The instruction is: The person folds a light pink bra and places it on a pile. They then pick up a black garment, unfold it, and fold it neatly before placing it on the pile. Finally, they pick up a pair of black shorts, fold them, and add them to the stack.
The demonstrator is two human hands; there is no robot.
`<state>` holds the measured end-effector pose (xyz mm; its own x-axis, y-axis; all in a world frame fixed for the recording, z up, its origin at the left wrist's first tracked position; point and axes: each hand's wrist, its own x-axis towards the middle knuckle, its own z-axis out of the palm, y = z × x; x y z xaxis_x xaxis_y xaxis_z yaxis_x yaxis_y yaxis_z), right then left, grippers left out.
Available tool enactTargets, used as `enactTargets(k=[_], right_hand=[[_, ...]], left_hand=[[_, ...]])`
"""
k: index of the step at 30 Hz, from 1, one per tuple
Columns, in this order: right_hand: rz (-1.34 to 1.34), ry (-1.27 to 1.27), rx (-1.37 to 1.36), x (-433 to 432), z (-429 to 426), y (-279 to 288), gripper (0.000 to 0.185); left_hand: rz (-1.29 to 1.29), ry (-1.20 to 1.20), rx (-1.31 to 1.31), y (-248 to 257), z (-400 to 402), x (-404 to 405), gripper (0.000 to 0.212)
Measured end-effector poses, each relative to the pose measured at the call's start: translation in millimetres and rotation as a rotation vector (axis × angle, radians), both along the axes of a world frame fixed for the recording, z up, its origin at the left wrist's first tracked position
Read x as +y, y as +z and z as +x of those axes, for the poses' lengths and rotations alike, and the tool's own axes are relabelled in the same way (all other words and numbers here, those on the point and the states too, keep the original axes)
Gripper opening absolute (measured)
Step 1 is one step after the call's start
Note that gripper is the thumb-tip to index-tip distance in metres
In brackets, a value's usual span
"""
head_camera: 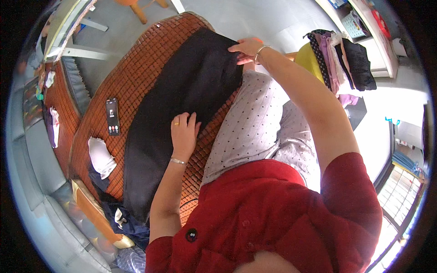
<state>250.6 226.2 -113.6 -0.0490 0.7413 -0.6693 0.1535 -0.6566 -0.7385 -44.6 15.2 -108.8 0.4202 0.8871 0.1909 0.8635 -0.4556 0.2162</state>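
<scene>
A length of black cloth, perhaps folded trousers (184, 82), lies along a sofa seat covered with a brown beaded mat (136, 65). At its far right corner, my right hand (248, 51) pinches the edge between thumb and fingers. My left hand (185, 131) rests palm down on the near side of the same cloth, fingers slightly bent and gripping nothing. Left of the cloth are a phone (112, 116) with its screen lit and a small bundle of white cloth (101, 156).
Folded clothes (338, 65) are stacked on a yellow seat (309, 59) to the right. Dark blue cloth (131, 227) lies bunched at the lower left by a tan padded edge (95, 211). White table legs (82, 53) stand at the upper left.
</scene>
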Motion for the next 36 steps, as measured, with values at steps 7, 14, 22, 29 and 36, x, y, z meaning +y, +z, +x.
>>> enactTargets(k=[7, 14, 22, 29, 36], right_hand=[[0.173, -0.143, 0.438, -4.0, -0.8, 7.6, 0.056], [-0.076, -0.125, -0.064, -12.4, 26.6, -80.7, 0.031], [-0.207, -0.087, 0.065, -18.2, 23.6, -79.2, 0.05], [-0.07, -0.271, 0.493, -2.3, 25.0, -39.3, 0.039], [0.234, 0.037, 0.382, 29.9, -37.9, 72.8, 0.039]], left_hand=[[0.113, 0.081, 0.044, 26.9, 6.4, 4.4, 0.014], [-0.113, -0.114, 0.055, 8.4, 27.3, -11.4, 0.019], [-0.251, -0.097, -0.164, -1.2, 8.5, -29.0, 0.033], [-0.103, 0.36, -0.011, 0.0, -30.5, -6.7, 0.057], [-0.189, 0.313, 0.004, -22.7, -24.1, -5.6, 0.067]])
